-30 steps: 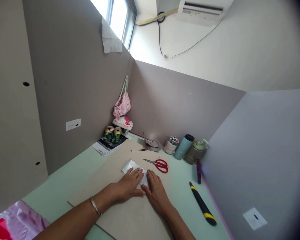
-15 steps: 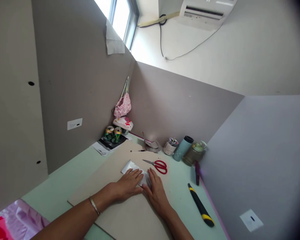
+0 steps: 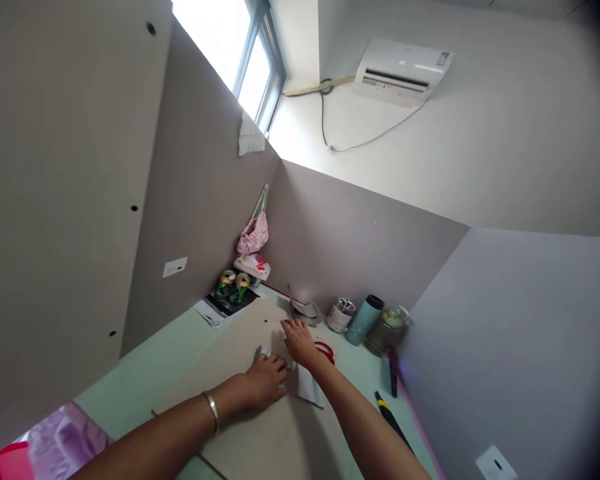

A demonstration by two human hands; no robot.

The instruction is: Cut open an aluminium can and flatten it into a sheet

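Note:
My left hand [image 3: 267, 381] lies on a folded white paper [image 3: 309, 387], its fingers curled and pressing it to the board. A corner of the paper shows above the knuckles, and a wider part extends to the right below my right arm. My right hand [image 3: 299, 342] is stretched over the far side of the board, fingers bent down onto the right end of a thin pen [image 3: 273, 321]. The pen's dark tip points left. Red-handled scissors [image 3: 326, 351] lie partly hidden behind my right wrist.
The beige board [image 3: 250, 440] lies on a pale green table [image 3: 130, 377]. Two green cans [image 3: 241, 287] stand on papers at the back left. A jar of pens [image 3: 341, 315], a teal tumbler [image 3: 365, 321] and a green bottle [image 3: 387, 331] line the back. A black-yellow tool [image 3: 391, 417] lies right.
My right hand has left the paper and reached forward to the pen, passing over the scissors. My left hand stays on the paper, its fingers more curled. The view has tilted up.

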